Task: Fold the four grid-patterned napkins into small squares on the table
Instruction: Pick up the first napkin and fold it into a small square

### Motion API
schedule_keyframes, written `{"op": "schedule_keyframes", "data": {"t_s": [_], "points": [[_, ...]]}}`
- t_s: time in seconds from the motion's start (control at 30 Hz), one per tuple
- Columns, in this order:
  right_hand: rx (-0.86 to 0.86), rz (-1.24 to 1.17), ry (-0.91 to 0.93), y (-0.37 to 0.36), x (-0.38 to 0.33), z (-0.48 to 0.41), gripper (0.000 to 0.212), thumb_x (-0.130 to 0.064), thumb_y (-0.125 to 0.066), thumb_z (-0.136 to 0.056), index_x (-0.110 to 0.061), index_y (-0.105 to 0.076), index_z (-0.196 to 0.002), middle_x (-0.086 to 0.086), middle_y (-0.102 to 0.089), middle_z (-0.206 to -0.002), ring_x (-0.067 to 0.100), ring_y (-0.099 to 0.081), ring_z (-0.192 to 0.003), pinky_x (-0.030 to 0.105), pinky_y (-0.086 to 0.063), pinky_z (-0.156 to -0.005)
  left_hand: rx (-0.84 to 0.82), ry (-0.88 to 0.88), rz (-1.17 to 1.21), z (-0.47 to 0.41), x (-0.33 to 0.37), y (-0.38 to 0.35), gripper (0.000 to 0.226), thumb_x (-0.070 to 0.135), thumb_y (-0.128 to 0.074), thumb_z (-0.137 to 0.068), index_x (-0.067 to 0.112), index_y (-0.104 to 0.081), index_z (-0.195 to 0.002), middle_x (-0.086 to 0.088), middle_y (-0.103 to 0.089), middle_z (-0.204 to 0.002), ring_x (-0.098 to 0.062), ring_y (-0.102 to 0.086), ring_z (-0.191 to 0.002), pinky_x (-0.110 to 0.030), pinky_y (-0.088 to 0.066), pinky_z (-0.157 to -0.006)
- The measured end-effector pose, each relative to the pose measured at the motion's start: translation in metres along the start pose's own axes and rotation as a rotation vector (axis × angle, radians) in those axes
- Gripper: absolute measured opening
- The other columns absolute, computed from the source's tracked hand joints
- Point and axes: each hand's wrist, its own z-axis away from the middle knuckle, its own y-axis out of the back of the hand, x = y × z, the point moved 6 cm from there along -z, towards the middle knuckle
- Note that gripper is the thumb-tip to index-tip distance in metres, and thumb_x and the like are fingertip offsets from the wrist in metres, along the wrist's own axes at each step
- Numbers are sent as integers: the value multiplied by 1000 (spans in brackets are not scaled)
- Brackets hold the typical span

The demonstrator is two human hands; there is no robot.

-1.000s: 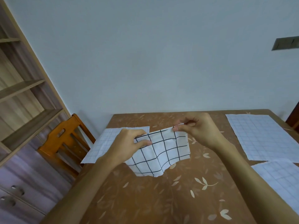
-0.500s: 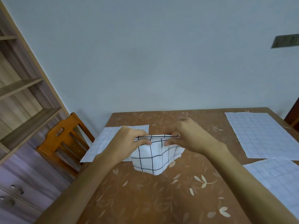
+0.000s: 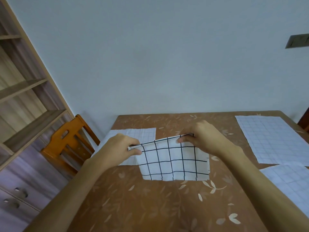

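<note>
Left hand (image 3: 120,148) and right hand (image 3: 206,139) pinch the top edge of one part-folded napkin (image 3: 173,163), so I judge none finished: left napkin (image 3: 133,133), far napkin (image 3: 270,138) and near napkin (image 3: 289,181) lie flat.

Middle napkin (image 3: 173,162) before left napkin (image 3: 133,133); right napkins (image 3: 270,138), perhaps overlapping, on table (image 3: 150,206).

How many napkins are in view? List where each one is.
4: middle napkin, pinched by left hand and right hand; left napkin flat; far right napkin flat; near right napkin, partly cut off.
</note>
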Motion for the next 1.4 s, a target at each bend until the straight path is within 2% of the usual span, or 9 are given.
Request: {"op": "schedule_keyframes", "data": {"t_s": [0.17, 0.23, 0.33, 0.5, 0.63, 0.83, 1.03, 1.23, 1.4], "points": [[43, -34, 154, -2, -33, -4, 8, -26, -78, -83, -24, -81, -90, -1, -75, -74, 21, -63, -70, 25, -36, -54, -27, -74, 106, -6, 40, -13, 35, 53, -71, -87, 37, -69, -118, 17, -73, -103, 7, -63, -92, -15, -48, -82], [15, -30, 159, -6, -39, -8, 13, -31, -75, -85, -27, -80, -95, -5, -77, -84, 18, -66, -78, 30, -47, -58, -17, -117, 68, -13, 52, -18, 10, 50, -67, -92, 40, -67, -89, 11, -69, -77, -3, -60, -68, -22, -45, -63], [20, -34, 139, -1, -30, -6, 15, -37, -75, -85, -28, -80, -96, -5, -78, -85, 21, -70, -81, 37, -54, -65, 14, -111, 150, -19, 49, -17, 33, 42, -66, -95, 42, -53, -64, 7, -54, -58, -11, -50, -54, -27, -37, -55], [154, -133, -89, 23, 14, 13, 17, -33, -73, -88, -21, -75, -77, -15, -68, -62, 6, -65, -64, 22, -46, -63, 86, -17, 399, -13, 21, -10, 25, 32, -73, -91, 12, -72, -77, 5, -55, -59, -9, -48, -55, -29, -36, -56], [345, -384, -341, 21, 36, 35, 17, -35, -61, -96, -25, -75, -99, -17, -75, -88, -2, -69, -85, 11, -50, -73, 200, 135, 812, -8, 3, -11, 10, 13, -73, -91, 7, -77, -98, 6, -80, -91, -13, -75, -88, -18, -55, -73], [47, -898, -600, -36, 28, 57, 77, -80, -49, -81, -33, -45, -142, -8, -64, -131, 5, -67, -108, 37, -51, -102, 271, 309, 1162, -6, 5, -24, 23, 18, -70, -93, 11, -73, -114, -6, -78, -111, -23, -74, -107, -44, -56, -99], [144, -1109, -466, -45, 9, 48, 80, -9, -70, -91, -40, -22, -148, -1, -79, -100, 16, -75, -96, 24, -58, -78, 298, 312, 1192, -7, 13, -33, 27, 18, -69, -93, 17, -69, -120, 0, -78, -113, -20, -74, -108, -43, -57, -96], [220, -863, -413, -35, 19, 49, 36, -22, -81, -81, -35, -72, -114, 1, -73, -81, 35, -66, -74, 46, -60, -79, 370, 250, 988, -3, 1, -30, 55, 23, -76, -89, 37, -53, -137, 4, -77, -112, -12, -73, -105, -30, -56, -90], [211, -828, -419, -33, 26, 52, 34, -7, -83, -77, -20, -74, -107, -21, -76, -81, 1, -71, -72, 19, -58, -71, 397, 162, 826, 3, -1, -19, 30, 10, -79, -84, 25, -74, -109, 10, -80, -97, -9, -75, -94, -27, -61, -86]]}}
